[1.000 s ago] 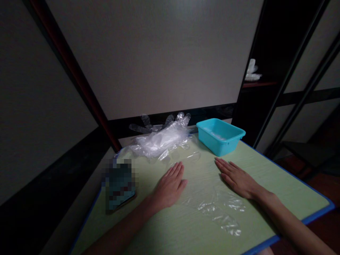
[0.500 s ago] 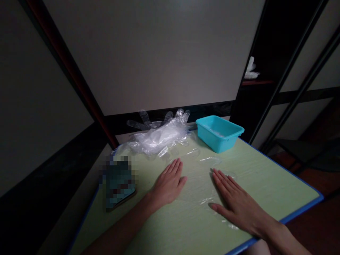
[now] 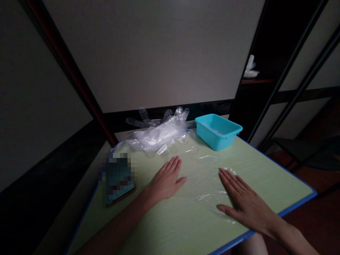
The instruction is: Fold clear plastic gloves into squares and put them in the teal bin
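A clear disposable plastic glove [image 3: 203, 184] lies spread flat on the pale green table, its fingers pointing to the back. My left hand [image 3: 167, 179] rests flat, fingers stretched out, at the glove's left side. On the right side my right hand [image 3: 240, 196] lies flat with its thumb apart, touching the glove's edge. Nothing is gripped in either hand. Behind them a heap of clear plastic gloves [image 3: 159, 136] is piled at the table's back edge, several glove fingers sticking up.
A turquoise plastic basin [image 3: 224, 141] stands at the back right, with something clear inside. A blurred-out upright object [image 3: 119, 180] is at the left edge. The table [image 3: 276, 184] has a blue rim and meets a cabinet door [image 3: 164, 56] behind.
My right hand has slid a little to the right across the glove, away from my left hand. My left hand has stayed nearly in place. The view has shifted slightly.
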A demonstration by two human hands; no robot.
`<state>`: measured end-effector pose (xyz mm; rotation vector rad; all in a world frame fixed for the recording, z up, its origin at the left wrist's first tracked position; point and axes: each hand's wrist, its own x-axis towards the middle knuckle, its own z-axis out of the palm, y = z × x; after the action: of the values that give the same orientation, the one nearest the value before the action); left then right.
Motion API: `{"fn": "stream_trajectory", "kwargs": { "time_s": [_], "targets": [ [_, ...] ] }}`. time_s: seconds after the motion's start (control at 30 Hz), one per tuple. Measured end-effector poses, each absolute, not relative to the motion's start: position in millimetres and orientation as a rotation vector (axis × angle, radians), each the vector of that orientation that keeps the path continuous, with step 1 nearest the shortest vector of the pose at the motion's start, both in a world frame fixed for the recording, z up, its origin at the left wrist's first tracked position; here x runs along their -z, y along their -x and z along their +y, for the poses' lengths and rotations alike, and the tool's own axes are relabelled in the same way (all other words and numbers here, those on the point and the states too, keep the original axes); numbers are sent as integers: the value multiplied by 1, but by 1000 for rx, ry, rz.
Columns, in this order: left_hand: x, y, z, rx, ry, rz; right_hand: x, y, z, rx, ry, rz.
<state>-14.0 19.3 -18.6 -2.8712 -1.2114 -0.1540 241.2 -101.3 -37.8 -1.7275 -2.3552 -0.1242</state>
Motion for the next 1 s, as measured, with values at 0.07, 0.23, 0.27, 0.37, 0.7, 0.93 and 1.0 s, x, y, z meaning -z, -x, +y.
{"fn": "stream_trajectory", "kwargs": {
  "time_s": [0.07, 0.23, 0.27, 0.37, 0.7, 0.93, 1.0],
  "targets": [
    [17, 18, 21, 128, 2872, -1213, 38, -241, -101, 127, 1727, -2362],
    [5, 11, 19, 150, 2816, -1279, 39, -241, -100, 131, 1719, -2343],
    [1, 3, 15, 178, 2829, -1256, 39, -241, -100, 132, 1718, -2341],
    [-7, -32, 0, 217, 2933, -1115, 42, -242, -100, 138, 1713, -2348],
    [18, -96, -26, 314, 3079, -938, 43, -241, -99, 214, 1721, -2356],
    [18, -54, -5, 249, 3036, -998, 44, -243, -100, 247, 1704, -2367],
    [16, -38, 2, 204, 3016, -1063, 44, -243, -100, 256, 1705, -2363]
  ]
}}
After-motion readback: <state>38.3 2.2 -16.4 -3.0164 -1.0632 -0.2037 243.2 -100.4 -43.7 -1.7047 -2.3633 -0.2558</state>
